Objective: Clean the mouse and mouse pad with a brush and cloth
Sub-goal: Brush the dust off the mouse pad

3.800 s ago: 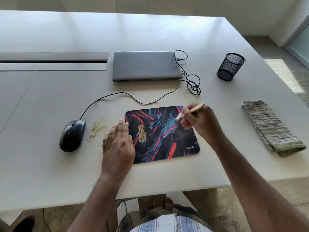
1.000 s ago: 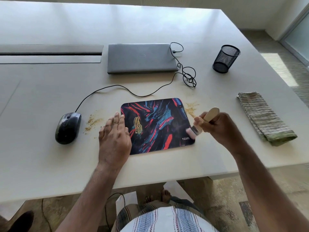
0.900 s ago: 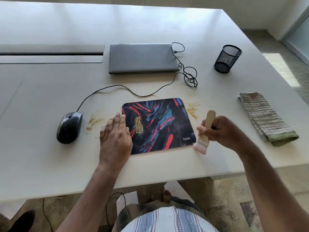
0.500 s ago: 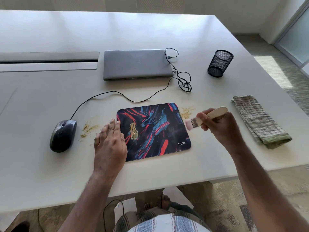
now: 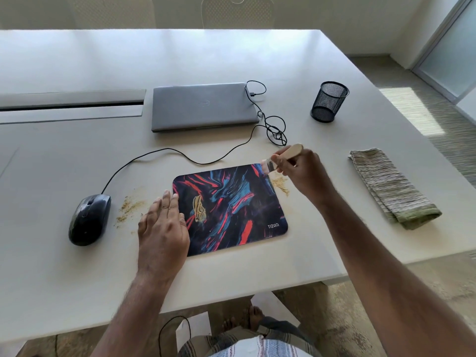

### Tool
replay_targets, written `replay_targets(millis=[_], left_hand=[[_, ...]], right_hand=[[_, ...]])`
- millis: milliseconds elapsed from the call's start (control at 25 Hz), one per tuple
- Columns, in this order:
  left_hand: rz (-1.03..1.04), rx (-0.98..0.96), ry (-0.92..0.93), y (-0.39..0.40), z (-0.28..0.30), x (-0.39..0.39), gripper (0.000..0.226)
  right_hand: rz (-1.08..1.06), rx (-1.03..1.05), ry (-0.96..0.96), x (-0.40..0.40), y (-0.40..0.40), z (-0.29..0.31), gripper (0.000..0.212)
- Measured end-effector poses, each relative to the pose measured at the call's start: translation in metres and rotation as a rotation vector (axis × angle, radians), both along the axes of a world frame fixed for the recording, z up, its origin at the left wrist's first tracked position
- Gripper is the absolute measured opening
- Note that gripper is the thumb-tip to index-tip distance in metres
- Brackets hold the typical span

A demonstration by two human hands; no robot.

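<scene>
A mouse pad (image 5: 231, 210) with a dark red-and-blue pattern lies on the white table (image 5: 77, 155). My left hand (image 5: 162, 228) rests flat on its left edge, fingers straight. My right hand (image 5: 301, 173) grips a small wooden-handled brush (image 5: 280, 157), whose bristles touch the pad's far right corner. A black wired mouse (image 5: 88, 219) sits to the left of the pad. Tan crumbs lie in one patch (image 5: 128, 206) between mouse and pad and another patch (image 5: 280, 182) off the pad's right edge. A folded striped cloth (image 5: 391, 188) lies to the right.
A shut grey laptop (image 5: 203, 105) lies behind the pad, with the mouse cable (image 5: 273, 127) coiled at its right side. A black mesh pen cup (image 5: 329, 101) stands at the back right. The table's near edge runs just below the pad.
My right hand has carried the brush from beside the pad's right edge up to its far right corner. My left hand stays on the pad's left edge.
</scene>
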State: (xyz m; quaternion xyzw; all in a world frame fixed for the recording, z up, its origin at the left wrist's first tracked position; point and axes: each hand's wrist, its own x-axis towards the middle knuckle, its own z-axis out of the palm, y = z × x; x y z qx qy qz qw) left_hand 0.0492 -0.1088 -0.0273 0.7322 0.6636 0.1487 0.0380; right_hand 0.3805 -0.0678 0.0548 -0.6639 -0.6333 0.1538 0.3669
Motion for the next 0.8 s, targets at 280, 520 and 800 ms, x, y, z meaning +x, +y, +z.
replay_targets(millis=[280,520,800], left_hand=[[0.003,0.006,-0.006,0.000,0.000,0.001,0.058],[0.000,0.014,0.013,-0.001,0.001,0.001,0.058],[0.000,0.018,0.027,-0.001,0.001,0.001,0.058]], right_hand=[[0.069,-0.034,-0.037,0.014,-0.008,0.013,0.020],[0.183,-0.130,-0.108,0.013,-0.009,0.007,0.015],[0.214,-0.062,-0.134,0.006,-0.012,0.006,0.013]])
